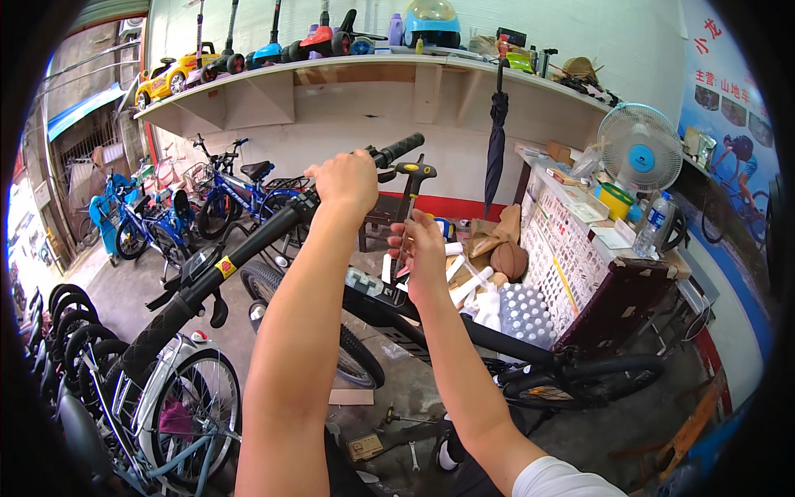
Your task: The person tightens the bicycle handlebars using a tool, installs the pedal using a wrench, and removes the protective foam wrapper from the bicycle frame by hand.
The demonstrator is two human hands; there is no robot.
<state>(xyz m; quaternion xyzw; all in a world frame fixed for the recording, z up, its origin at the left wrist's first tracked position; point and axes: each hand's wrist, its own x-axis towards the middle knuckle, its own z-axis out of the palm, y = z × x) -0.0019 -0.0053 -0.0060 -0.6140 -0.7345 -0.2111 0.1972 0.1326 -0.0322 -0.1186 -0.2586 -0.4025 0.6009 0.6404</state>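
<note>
Black handlebar (273,228) gripped by left hand (344,182); right hand (418,248) pinches T-handle wrench (408,207) (tip hidden).

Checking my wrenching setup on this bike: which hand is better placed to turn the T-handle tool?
Probably the right hand: its fingers are on the T-handle tool. The left hand grips the handlebar, steadying it.

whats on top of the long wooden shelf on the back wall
On the shelf: a yellow toy car, kick scooters and a blue helmet. Things behind them and at the far right are too cluttered to tell.
</note>
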